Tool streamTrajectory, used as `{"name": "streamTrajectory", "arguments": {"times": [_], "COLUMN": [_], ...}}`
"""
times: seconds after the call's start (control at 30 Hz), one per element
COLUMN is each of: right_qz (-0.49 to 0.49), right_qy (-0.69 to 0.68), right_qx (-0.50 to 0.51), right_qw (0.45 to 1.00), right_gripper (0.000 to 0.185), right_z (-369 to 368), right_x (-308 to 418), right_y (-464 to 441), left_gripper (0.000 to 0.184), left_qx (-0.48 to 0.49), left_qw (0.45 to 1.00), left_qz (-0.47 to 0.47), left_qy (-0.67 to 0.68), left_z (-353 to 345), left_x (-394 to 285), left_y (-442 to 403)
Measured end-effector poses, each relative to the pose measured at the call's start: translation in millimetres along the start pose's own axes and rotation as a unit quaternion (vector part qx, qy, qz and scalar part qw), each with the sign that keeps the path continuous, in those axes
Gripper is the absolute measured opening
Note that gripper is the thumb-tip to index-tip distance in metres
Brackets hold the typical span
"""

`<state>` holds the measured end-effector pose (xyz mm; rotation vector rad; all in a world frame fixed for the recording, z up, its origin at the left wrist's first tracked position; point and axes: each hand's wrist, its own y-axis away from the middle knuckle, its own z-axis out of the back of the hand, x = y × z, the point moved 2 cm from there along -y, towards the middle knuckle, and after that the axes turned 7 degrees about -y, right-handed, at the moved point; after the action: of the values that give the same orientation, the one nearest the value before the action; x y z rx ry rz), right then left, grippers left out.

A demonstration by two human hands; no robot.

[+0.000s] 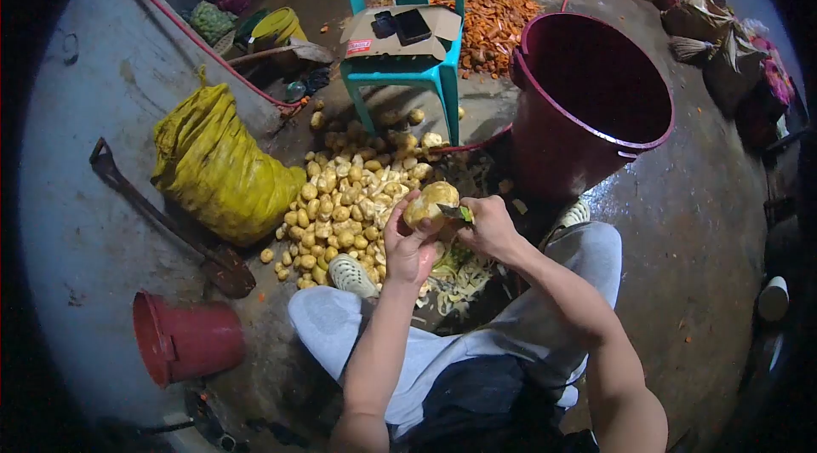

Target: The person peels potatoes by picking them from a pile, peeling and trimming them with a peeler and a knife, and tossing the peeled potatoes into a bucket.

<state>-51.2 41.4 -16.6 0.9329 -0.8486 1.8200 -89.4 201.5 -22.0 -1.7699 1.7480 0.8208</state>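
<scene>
My left hand (410,240) is wrapped round a large, partly peeled potato (432,202), holding it up over my lap. My right hand (492,227) is closed on a small peeling knife (455,212), dark with a bit of green; its exact form is hard to make out. The blade lies against or very near the right side of the potato. Below and beyond my hands spreads a heap of potatoes (345,206) on the floor. Pale strips of peel (464,278) lie between my legs, under my hands.
A big maroon barrel (545,146) stands at the right, near my foot. A teal chair (400,70) bears cardboard and dark devices. Behind it lie carrots (502,19). To the left are a yellow sack (221,172), a shovel (157,206) and a red bucket (204,341).
</scene>
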Motion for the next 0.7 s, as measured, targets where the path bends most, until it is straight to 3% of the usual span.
{"name": "streamTrajectory", "arguments": {"times": [0.17, 0.23, 0.27, 0.37, 0.47, 0.53, 0.7], "right_qz": [-0.005, 0.006, -0.181, -0.187, -0.174, -0.188, -0.088], "right_qy": [-0.003, 0.09, -0.01, -0.076, -0.09, -0.03, -0.017], "right_qx": [0.013, 0.047, 0.146, 0.182, 0.181, 0.169, 0.051], "right_qw": [1.0, 0.995, 0.972, 0.962, 0.964, 0.967, 0.995], "right_gripper": [0.026, 0.03, 0.037, 0.048, 0.047, 0.042, 0.028], "right_z": [1.3, -2.7, -12.5, -15.4, -27.0, -13.8, 8.1], "right_x": [1.7, -8.0, -36.3, -18.6, -39.0, -21.7, -13.8], "right_y": [-1.9, -6.0, -10.8, -11.9, -14.2, -12.8, -14.6], "left_gripper": [0.065, 0.067, 0.069, 0.076, 0.077, 0.072, 0.068], "left_qx": [0.019, 0.031, 0.044, 0.068, 0.05, 0.027, 0.028], "left_qw": [0.999, 0.999, 0.999, 0.998, 0.995, 0.993, 0.989], "left_qz": [-0.026, -0.012, 0.001, 0.006, 0.007, 0.041, 0.063], "left_qy": [-0.029, -0.021, -0.012, 0.012, 0.086, 0.105, 0.134], "left_z": [-3.0, -3.2, -4.3, 4.3, 14.3, 17.7, 18.5], "left_x": [-7.1, -11.0, -11.7, -9.9, -12.6, -16.8, -18.9], "left_y": [3.7, 2.4, 3.7, -2.0, -0.5, 1.3, 1.1]}}
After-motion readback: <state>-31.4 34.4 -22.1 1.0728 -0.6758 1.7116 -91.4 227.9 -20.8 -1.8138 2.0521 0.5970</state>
